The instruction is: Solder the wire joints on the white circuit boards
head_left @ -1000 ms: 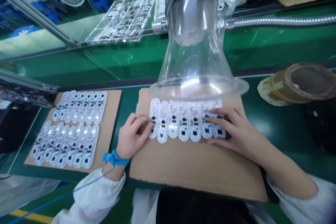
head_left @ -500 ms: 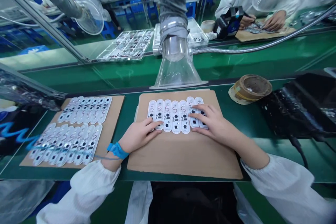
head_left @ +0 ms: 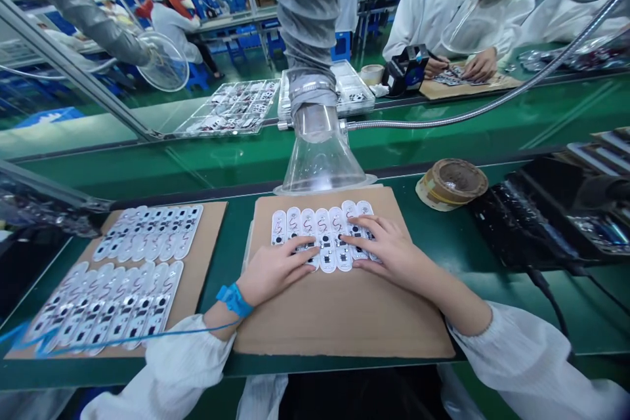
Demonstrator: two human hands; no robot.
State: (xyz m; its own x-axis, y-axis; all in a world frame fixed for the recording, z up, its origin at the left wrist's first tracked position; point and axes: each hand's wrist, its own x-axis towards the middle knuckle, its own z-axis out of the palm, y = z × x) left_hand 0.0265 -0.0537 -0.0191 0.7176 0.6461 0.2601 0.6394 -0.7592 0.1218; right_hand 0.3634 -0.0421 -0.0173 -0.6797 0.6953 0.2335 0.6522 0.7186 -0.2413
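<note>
A row of several white oblong pieces with small circuit boards and red wires [head_left: 322,236] lies side by side on a brown cardboard sheet [head_left: 339,321]. My left hand [head_left: 278,269], with a blue band [head_left: 235,300] at the wrist, rests its outstretched fingers across the left pieces. My right hand [head_left: 388,246] lies over the right end of the row, fingers spread on the pieces, partly covering them. Two pieces at the right end sit slightly farther back than the others. Neither hand has fingers wrapped round a piece.
More such pieces [head_left: 111,302] lie in two rows on another cardboard sheet [head_left: 209,230] at left. A clear fume hood [head_left: 322,161] hangs behind the row. A tape roll [head_left: 450,185] and black equipment [head_left: 522,210] stand at right. Across the bench, a co-worker's hands [head_left: 480,65] handle similar parts.
The camera view has tilted up a little. My left hand has shifted right along the row, its fingers farther over the pieces. My right hand stays over the right end.
</note>
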